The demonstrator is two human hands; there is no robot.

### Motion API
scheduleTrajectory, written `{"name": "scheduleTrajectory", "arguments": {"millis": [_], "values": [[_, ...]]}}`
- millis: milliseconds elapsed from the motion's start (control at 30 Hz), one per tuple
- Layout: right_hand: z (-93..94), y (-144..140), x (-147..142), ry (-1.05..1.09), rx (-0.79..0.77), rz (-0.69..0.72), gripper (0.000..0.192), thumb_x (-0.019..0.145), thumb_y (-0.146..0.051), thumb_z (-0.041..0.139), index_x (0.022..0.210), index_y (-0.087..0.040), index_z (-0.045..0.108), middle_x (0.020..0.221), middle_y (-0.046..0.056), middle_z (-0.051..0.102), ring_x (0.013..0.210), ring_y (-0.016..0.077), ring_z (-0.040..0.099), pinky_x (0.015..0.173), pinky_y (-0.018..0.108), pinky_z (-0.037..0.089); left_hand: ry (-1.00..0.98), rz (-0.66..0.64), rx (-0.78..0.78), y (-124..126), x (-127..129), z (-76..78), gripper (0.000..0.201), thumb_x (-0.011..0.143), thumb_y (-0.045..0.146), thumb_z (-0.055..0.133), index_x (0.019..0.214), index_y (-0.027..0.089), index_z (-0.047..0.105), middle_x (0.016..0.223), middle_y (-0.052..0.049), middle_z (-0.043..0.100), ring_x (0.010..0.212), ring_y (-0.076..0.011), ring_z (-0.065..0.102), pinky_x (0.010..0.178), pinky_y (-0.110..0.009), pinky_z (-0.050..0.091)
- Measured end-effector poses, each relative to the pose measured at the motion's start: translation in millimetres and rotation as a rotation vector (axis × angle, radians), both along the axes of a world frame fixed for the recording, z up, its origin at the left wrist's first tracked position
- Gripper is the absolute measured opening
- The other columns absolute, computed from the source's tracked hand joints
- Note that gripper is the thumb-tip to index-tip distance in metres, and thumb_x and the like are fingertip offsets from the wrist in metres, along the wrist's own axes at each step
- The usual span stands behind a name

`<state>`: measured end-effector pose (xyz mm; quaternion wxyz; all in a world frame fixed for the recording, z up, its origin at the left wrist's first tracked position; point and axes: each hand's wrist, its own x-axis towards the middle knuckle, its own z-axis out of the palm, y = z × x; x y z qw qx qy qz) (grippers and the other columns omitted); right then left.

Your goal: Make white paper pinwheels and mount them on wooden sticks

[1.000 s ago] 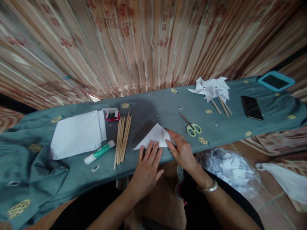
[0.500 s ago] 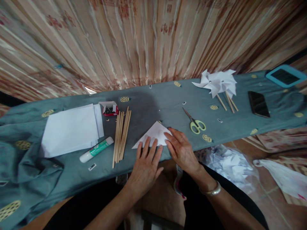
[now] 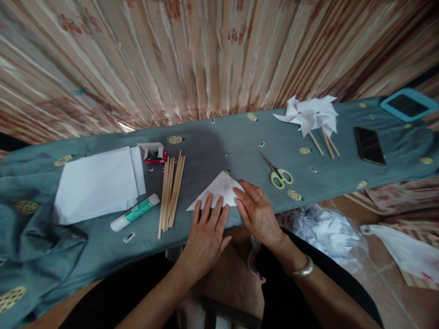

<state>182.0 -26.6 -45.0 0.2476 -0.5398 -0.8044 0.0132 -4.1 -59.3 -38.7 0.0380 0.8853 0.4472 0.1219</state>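
A sheet of white paper (image 3: 219,183), folded into a triangle, lies near the front edge of the cloth-covered table. My left hand (image 3: 208,228) rests flat on its lower edge, fingers spread. On the triangle's right corner lie the fingers of my right hand (image 3: 259,211), which partly cover it; they are stretched out, pressing from above. Left of the paper is a bundle of wooden sticks (image 3: 171,194). Scissors (image 3: 277,172) with light green handles lie to the right, apart from both hands.
A stack of white paper (image 3: 98,185), a green-and-white glue stick (image 3: 135,212) and a small red box (image 3: 154,155) of dark pieces sit left. Paper pinwheels (image 3: 312,116), a phone (image 3: 369,145) and a blue-framed tablet (image 3: 408,104) are right. A plastic bag of paper scraps (image 3: 331,235) stands below.
The whole view has shifted slightly. Both hands stay on the folded paper in nearly the same pose.
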Motion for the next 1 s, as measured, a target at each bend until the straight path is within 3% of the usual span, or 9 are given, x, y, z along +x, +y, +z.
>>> {"name": "scheduleTrajectory", "arguments": {"millis": [300,467,800,1000], "values": [[3.9,-3.1,-8.8,-0.015,-0.052,-0.099,0.041,0.095,-0.04,0.051,0.123,-0.012,0.06,0.137,0.022,0.054,0.121,0.0346,0.052,0.096,0.052,0.046,0.022,0.003,-0.035,1.9,-0.2,-1.9,0.072,0.084,0.04,0.067,0.143,0.009,0.041,0.151,-0.018,0.042,0.144,-0.0411,0.028,0.115,-0.062,0.027],[2.1,-4.6,-12.4,0.041,-0.081,-0.142,0.04,0.095,-0.039,0.049,0.126,-0.014,0.057,0.143,0.021,0.049,0.126,0.0346,0.048,0.101,0.054,0.041,0.028,0.002,-0.04,3.4,-1.2,1.4,0.067,0.084,0.036,0.066,0.141,0.008,0.043,0.15,-0.018,0.044,0.142,-0.0408,0.031,0.115,-0.061,0.028],[-1.7,-9.2,42.5,0.117,-0.067,-0.254,0.04,0.094,-0.029,0.049,0.13,-0.013,0.055,0.138,0.02,0.053,0.129,0.0341,0.048,0.104,0.055,0.041,0.021,0.004,0.036,-3.7,-48.1,-2.2,0.062,0.089,0.024,0.055,0.145,0.006,0.034,0.148,-0.023,0.044,0.141,-0.0335,0.037,0.111,-0.051,0.04],[-5.1,-9.7,50.5,0.153,-0.016,-0.217,0.037,0.093,-0.017,0.042,0.126,-0.014,0.058,0.132,0.019,0.058,0.124,0.0312,0.053,0.103,0.055,0.044,0.038,-0.002,0.092,-4.2,-63.5,3.6,0.057,0.089,0.023,0.054,0.141,0.005,0.038,0.14,-0.023,0.052,0.13,-0.0342,0.049,0.105,-0.049,0.048]]}}
